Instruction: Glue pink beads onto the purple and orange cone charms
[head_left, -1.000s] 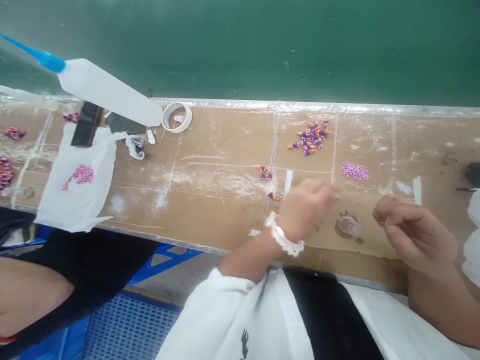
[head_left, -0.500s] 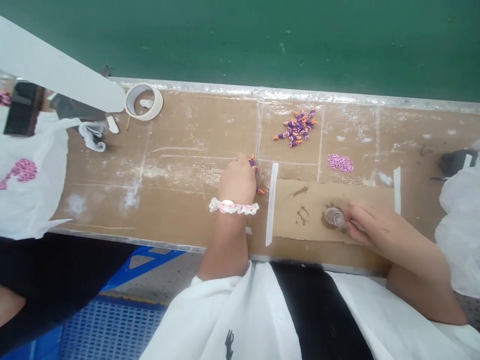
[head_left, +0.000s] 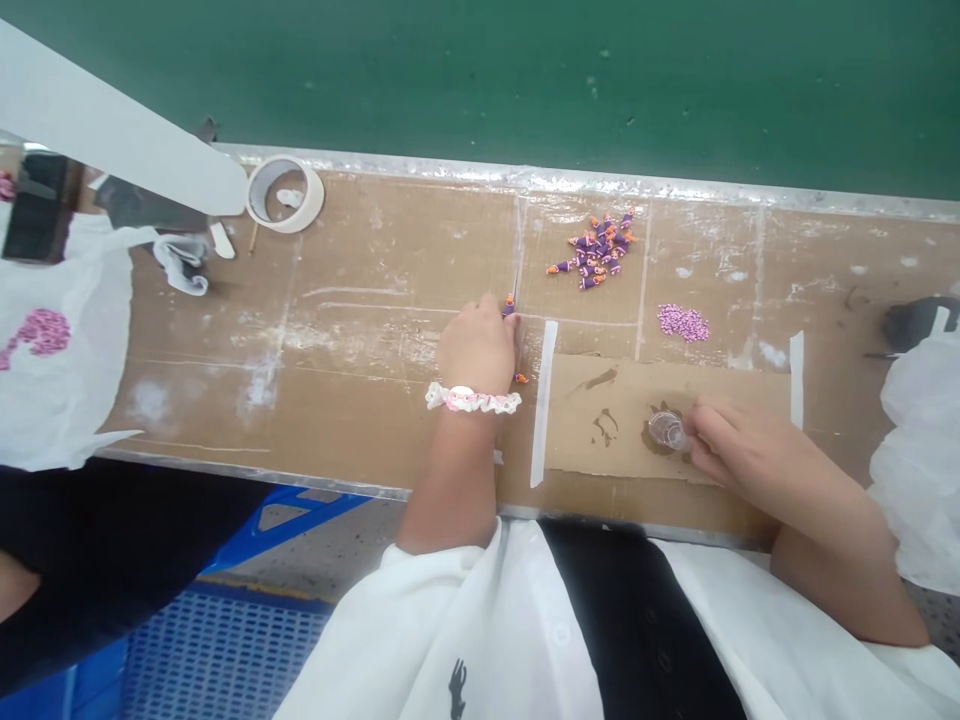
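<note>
Left hand point(head_left: 476, 345) just left of the taped cardboard sheet point(head_left: 577, 440), fingers point(head_left: 491, 308) bunched narrow at a tiny purple-and-orange cone point(head_left: 510, 307), any grip unclear; right hand point(head_left: 750, 460) on the sheet, fingers point(head_left: 709, 425) closed around a small clear plastic cup point(head_left: 667, 430); a heap of further cones point(head_left: 592, 252) left lying beyond the sheet.

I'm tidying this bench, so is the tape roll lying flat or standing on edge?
Lying flat: the tape roll shows as a full ring from above, with the brown bench top visible through its centre.
</note>
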